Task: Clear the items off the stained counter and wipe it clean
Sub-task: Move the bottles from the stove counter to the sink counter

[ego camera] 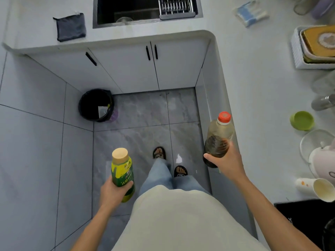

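Observation:
My left hand grips a yellow-green bottle with a tan cap, held upright over the floor. My right hand grips a clear bottle with a red cap and dark liquid in its lower half, held beside the counter's front edge. The white counter runs along the right and across the top. A folded grey cloth lies on the counter left of the sink.
On the right counter stand a white tray with a yellow board, a green lid, a glass lid, a pale kettle and a tipped cup. A blue-white pack lies near the sink. A black bin stands on the floor.

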### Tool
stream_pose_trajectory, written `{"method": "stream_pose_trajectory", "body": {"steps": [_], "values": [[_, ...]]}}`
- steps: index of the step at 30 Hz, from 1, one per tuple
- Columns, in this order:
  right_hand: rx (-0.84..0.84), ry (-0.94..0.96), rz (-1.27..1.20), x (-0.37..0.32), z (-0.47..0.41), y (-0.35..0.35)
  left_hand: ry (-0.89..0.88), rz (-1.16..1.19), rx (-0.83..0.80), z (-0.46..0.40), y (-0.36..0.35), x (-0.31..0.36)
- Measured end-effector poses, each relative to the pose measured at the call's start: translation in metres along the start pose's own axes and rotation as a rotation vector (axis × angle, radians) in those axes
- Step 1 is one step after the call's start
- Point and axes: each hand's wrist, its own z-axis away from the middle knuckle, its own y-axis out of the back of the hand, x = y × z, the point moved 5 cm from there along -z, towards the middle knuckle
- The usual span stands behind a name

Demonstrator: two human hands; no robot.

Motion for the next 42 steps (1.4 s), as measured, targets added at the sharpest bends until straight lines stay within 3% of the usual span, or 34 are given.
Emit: {"method": "stream_pose_trajectory", "body": {"steps": [7, 15, 26, 30, 42], "values": [[0.033, -0.069, -0.010, -0.053, -0.068, -0.012, -0.019, -0.059, -0.065, -0.096, 0.025, 0.067], [0.139, -0.226, -0.095, -0.070, -0.096, -0.014, -0.185, -0.110, -0.172, -0.205, 0.039, 0.226], [0.210, -0.370, -0.202, -0.087, -0.140, 0.013, -0.419, -0.140, -0.267, -0.291, 0.000, 0.413], [0.193, -0.389, -0.230, -0.106, -0.188, 0.028, -0.417, -0.191, -0.276, -0.310, -0.007, 0.447], [0.210, -0.194, -0.242, -0.201, -0.337, 0.084, -0.299, -0.268, -0.242, -0.352, 0.011, 0.467]]}}
